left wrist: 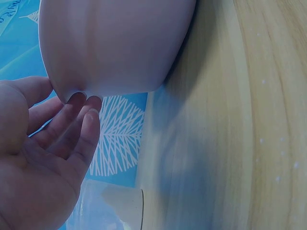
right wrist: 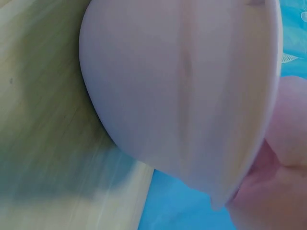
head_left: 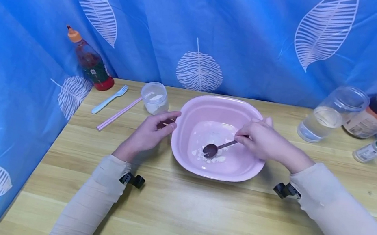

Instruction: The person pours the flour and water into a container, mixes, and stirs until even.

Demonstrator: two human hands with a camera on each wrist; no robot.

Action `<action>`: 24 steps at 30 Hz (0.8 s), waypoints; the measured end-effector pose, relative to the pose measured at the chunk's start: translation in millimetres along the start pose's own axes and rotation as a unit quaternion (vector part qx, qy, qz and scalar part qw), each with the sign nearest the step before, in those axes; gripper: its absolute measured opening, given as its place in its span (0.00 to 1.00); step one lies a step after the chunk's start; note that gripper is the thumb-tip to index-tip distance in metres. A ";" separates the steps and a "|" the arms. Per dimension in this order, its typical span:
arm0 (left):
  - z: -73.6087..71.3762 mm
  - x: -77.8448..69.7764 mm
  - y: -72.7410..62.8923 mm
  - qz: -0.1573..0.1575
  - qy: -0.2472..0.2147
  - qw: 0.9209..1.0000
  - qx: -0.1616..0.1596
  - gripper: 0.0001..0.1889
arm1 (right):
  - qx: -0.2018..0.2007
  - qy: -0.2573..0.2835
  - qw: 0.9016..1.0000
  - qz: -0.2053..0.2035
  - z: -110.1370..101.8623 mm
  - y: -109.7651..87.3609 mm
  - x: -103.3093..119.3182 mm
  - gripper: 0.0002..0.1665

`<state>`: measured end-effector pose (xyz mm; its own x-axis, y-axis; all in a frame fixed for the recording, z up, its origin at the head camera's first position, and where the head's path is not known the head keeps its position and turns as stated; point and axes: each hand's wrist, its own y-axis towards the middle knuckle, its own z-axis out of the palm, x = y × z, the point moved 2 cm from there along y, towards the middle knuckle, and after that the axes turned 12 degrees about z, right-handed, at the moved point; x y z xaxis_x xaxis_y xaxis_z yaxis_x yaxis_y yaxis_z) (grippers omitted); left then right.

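Note:
A pink plastic basin [head_left: 179,149] stands on the table, with white powder [head_left: 219,159] scattered and clumped over its floor. At the basin's left rim, my left hand [head_left: 150,134] holds the edge between thumb and fingers; the left wrist view shows the fingertips [left wrist: 91,117] under the rim. My right hand [head_left: 262,139] reaches over the right rim and pinches the handle of a dark brown spoon [head_left: 210,150]. The spoon's bowl lies low in the basin, among the powder. In the right wrist view the basin's outer wall [right wrist: 144,86] hides the spoon and most of the hand.
Left of the basin are a clear cup [head_left: 155,98] with white powder, pink chopsticks [head_left: 119,114], a light-blue fork [head_left: 110,99] and a red sauce bottle [head_left: 91,62]. On the right stand a jar of clear liquid [head_left: 321,122], a dark sauce bottle [head_left: 370,117] and a green-capped shaker [head_left: 376,149].

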<state>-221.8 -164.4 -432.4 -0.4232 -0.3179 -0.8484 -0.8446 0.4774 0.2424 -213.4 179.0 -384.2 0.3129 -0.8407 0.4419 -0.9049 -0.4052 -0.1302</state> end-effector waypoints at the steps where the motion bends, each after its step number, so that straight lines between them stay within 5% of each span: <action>1: -0.1 -0.1 0.0 -0.001 0.000 1.000 0.000 0.24 | 0.001 -0.002 1.000 -0.003 -1.4 -1.0 -0.9 0.07; 8: -0.9 1.0 0.1 0.001 -0.001 1.000 -0.001 0.24 | -0.027 -0.041 0.999 0.021 -12.1 -2.5 -4.4 0.07; 15: -0.7 1.6 1.0 -0.003 -0.004 1.000 0.005 0.24 | -0.054 -0.023 0.998 0.035 -1.3 7.3 -2.8 0.08; 24: -1.4 1.9 0.4 -0.010 -0.002 1.000 0.006 0.24 | -0.016 -0.004 1.000 0.007 7.0 8.1 2.1 0.06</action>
<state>-223.4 -166.0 -433.2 -0.4050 -0.3241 -0.8550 -0.8490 0.4803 0.2201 -218.0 171.4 -390.5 0.3018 -0.8492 0.4334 -0.9182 -0.3813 -0.1077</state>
